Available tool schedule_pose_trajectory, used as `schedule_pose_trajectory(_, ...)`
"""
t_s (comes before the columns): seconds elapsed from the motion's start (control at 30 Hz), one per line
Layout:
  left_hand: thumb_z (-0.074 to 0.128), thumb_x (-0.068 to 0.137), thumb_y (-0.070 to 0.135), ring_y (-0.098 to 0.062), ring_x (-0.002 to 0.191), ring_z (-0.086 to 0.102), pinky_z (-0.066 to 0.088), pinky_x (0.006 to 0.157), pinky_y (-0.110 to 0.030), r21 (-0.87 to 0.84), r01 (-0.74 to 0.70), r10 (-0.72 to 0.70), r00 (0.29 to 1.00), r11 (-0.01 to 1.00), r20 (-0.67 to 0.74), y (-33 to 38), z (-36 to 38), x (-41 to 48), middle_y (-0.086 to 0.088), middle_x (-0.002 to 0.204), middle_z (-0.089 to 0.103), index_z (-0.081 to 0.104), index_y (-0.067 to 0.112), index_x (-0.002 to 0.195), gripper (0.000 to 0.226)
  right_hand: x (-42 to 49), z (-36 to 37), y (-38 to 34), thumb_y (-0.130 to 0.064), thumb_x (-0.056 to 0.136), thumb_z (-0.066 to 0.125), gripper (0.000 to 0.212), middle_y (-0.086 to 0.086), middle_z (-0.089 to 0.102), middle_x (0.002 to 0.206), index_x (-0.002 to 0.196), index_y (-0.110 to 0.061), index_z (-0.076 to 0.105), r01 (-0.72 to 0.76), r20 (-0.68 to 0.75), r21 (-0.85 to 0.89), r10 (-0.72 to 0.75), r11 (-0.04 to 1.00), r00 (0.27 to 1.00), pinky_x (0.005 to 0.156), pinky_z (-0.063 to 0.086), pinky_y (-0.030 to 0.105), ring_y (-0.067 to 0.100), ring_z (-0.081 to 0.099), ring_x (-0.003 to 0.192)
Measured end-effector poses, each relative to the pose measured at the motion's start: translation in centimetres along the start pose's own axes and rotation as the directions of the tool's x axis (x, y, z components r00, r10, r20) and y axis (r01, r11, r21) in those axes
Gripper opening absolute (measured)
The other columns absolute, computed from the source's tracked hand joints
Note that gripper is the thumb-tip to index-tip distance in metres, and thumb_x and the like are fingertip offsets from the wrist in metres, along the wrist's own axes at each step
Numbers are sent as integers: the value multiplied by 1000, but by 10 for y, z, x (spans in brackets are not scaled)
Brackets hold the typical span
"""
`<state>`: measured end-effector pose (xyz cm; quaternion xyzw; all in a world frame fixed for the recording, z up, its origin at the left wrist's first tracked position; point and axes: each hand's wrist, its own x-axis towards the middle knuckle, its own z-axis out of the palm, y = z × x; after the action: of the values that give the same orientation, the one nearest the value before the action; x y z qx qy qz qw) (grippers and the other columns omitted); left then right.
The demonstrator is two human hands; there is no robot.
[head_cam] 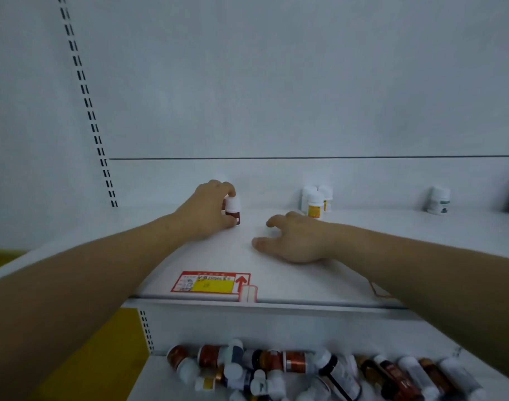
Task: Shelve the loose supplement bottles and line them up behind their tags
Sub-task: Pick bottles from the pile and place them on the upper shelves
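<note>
while left hand (pixel 205 211) grips a bottle (pixel 233 204) (upright), right hand (pixel 295 241) rests, fingers (pixel 276 220) slack

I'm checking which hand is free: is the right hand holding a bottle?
No, the right hand rests loosely curled and empty on the shelf, while the left hand grips the white-capped bottle.

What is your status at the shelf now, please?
Left hand grips white-capped brown bottle, upright on upper shelf behind red tag. Right hand open, resting on shelf. Loose bottles heaped below. Nothing blocking.
</note>
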<state>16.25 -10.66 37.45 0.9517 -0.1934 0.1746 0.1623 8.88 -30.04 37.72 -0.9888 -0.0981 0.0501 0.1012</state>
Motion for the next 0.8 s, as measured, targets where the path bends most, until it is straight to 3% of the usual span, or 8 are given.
schedule_pose_trajectory(0.1,76,75,32,-23,117,39,38,95,-34,39,-57,58,998,998,-15,-18,5,17,-4,125,44,50,20,122,55,5,12,-8,-81,81,24,86,8,26,153,149,-28,23,-28,11,-96,29,995,1000,112,25,49,30,28,138)
schedule_pose_trajectory(0.23,73,78,31,-28,119,38,40,97,-39,77,-78,80,997,994,-23,-30,9,33,-7,127,44,49,18,127,56,3,15,-6,-78,84,23,82,6,21,156,150,-30,19,-36,12,-107,38,994,999,114,21,50,29,22,142)
schedule_pose_trajectory(0.47,67,84,30,-29,118,32,32,98,-33,106,-94,99,994,990,-43,-36,17,48,-10,125,41,45,16,132,55,5,15,-7,-78,83,24,81,3,21,156,149,-31,18,-58,-2,-112,58,992,998,114,20,49,27,22,142)
schedule_pose_trajectory(0.63,67,82,32,-29,116,34,41,91,-39,148,-68,78,995,987,-66,-34,19,50,-9,124,41,44,17,130,55,5,15,-8,-78,83,25,79,2,22,155,148,-33,20,-73,-8,-95,72,993,997,114,20,49,26,22,141)
schedule_pose_trajectory(0.8,69,80,43,-28,126,31,36,98,-40,100,13,-13,1000,995,1,-29,1,40,-8,135,34,36,21,138,71,2,14,-10,-77,83,30,76,1,26,153,147,-34,25,-92,-22,-62,91,994,996,113,22,47,25,26,140)
